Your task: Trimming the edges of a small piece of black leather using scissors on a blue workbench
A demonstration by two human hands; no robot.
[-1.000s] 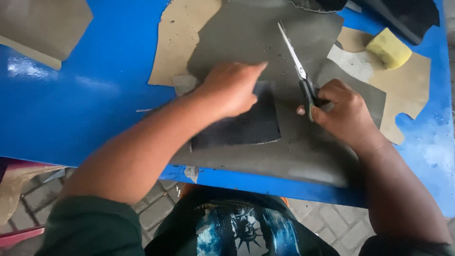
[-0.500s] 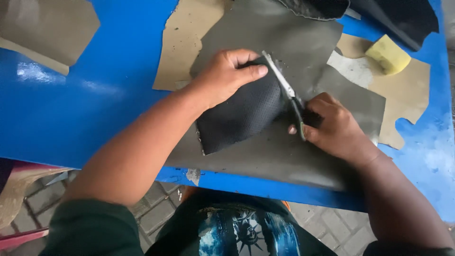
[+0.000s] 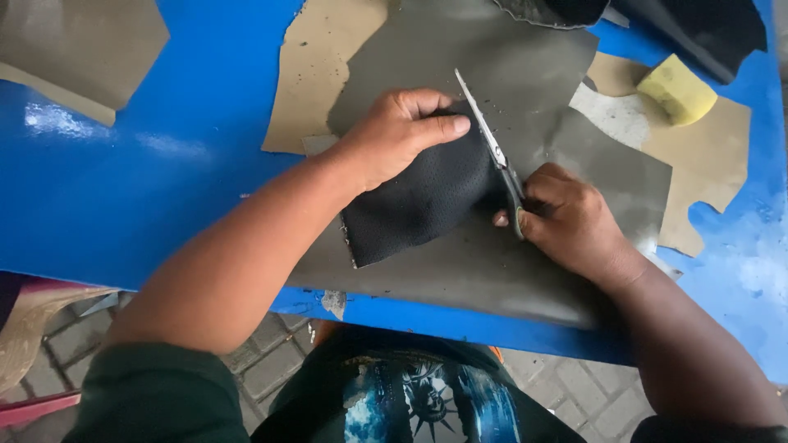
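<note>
Just right hand around scissors

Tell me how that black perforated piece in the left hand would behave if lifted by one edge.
The black perforated piece would probably flop: it already curves up under the left hand rather than lying flat. It looks thin and likely light for its size. Its dotted texture suggests reasonable grip, not slippery. The scissors in the right hand meet its edge, so it is presumably easily cut.

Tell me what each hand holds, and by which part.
Left hand pinches the black perforated fabric piece by its upper edge. Right hand grips the metal scissors by the handles.
</note>
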